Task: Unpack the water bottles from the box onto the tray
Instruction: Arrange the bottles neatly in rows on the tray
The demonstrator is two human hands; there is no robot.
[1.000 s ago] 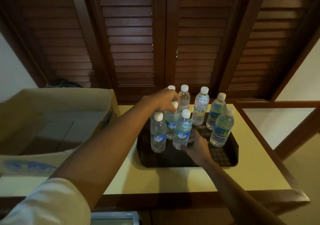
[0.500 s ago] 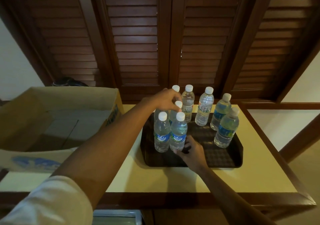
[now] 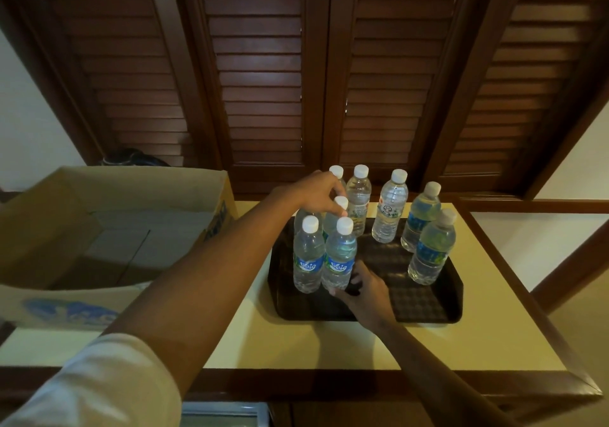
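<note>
This looks like a room in a home or guesthouse. Dark louvered wooden shutters [image 3: 257, 74] fill the wall behind a cream-topped table with wood edging [image 3: 296, 344], and plain white walls [image 3: 29, 130] flank those shutters.

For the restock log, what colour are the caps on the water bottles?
White, all of them; the caps on the water bottles show best in the head view.

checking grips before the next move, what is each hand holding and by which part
Left hand grips a bottle by its cap. Right hand touches the base of a front bottle.
</note>
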